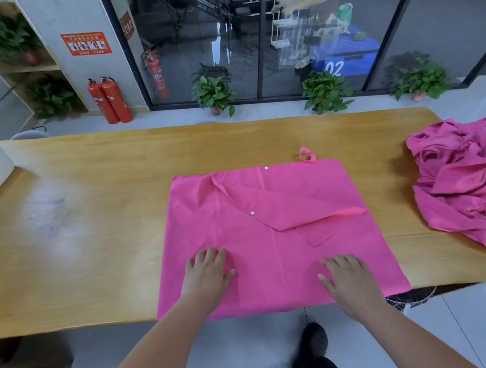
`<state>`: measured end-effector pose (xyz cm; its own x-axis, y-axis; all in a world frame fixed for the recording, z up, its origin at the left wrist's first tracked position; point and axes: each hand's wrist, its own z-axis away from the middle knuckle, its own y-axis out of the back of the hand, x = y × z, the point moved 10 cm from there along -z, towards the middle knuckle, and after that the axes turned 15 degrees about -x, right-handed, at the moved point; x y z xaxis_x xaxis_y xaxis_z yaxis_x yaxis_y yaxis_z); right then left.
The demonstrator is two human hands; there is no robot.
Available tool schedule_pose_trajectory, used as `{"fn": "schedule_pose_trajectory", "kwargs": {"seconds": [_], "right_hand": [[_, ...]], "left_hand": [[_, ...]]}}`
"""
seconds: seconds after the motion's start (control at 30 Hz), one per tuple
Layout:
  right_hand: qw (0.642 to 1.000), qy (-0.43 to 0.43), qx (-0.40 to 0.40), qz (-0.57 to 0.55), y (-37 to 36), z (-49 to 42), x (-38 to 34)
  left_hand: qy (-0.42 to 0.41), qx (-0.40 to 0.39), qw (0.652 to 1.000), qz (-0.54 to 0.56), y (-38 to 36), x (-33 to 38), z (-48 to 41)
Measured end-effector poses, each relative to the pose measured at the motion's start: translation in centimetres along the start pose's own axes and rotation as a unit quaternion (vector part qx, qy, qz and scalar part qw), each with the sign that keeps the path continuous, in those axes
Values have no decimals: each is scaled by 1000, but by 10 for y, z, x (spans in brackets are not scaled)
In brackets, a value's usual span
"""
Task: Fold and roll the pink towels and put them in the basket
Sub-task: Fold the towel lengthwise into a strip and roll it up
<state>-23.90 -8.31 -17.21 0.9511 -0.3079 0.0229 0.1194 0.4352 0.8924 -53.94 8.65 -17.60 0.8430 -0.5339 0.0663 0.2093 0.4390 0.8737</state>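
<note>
Pink towel under left hand, right hand

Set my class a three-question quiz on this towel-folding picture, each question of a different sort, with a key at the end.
1. True or false: the left hand and the right hand both rest flat on the spread towel.
2. Where on the table does the crumpled pile of towels lie? A: its left end. B: its right end. C: its near middle.
3. Fill in with far or near: the hanging loop sits at the spread towel's ___ edge, as the person sees it.
Key: 1 true; 2 B; 3 far.
</note>
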Motion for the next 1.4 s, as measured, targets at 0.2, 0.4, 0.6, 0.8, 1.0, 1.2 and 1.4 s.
{"fn": "schedule_pose_trajectory", "kwargs": {"seconds": [0.2, 0.4, 0.6, 0.8, 1.0, 1.2, 1.4], "right_hand": [[998, 26, -51, 2, -3, -23, 17], [995, 90, -11, 41, 15, -66, 39], [983, 168, 77, 2, 68, -100, 51], [919, -62, 186, -343, 162, -186, 185], [943, -24, -21, -331, 127, -258, 195], [921, -39, 26, -387, 126, -277, 206], [927, -39, 38, -370, 139, -303, 202]], "left_hand": [[-2, -38, 999, 16, 3, 14, -30], [31, -45, 998, 25, 14, 21, -64], [45, -51, 996, 51, 34, 38, -100], [70, -42, 992, 101, 63, 43, -135], [89, -60, 984, 139, 78, 46, -165], [87, -41, 983, 154, 99, 56, -199], [40, 14, 989, 139, 142, 80, -245]]}}
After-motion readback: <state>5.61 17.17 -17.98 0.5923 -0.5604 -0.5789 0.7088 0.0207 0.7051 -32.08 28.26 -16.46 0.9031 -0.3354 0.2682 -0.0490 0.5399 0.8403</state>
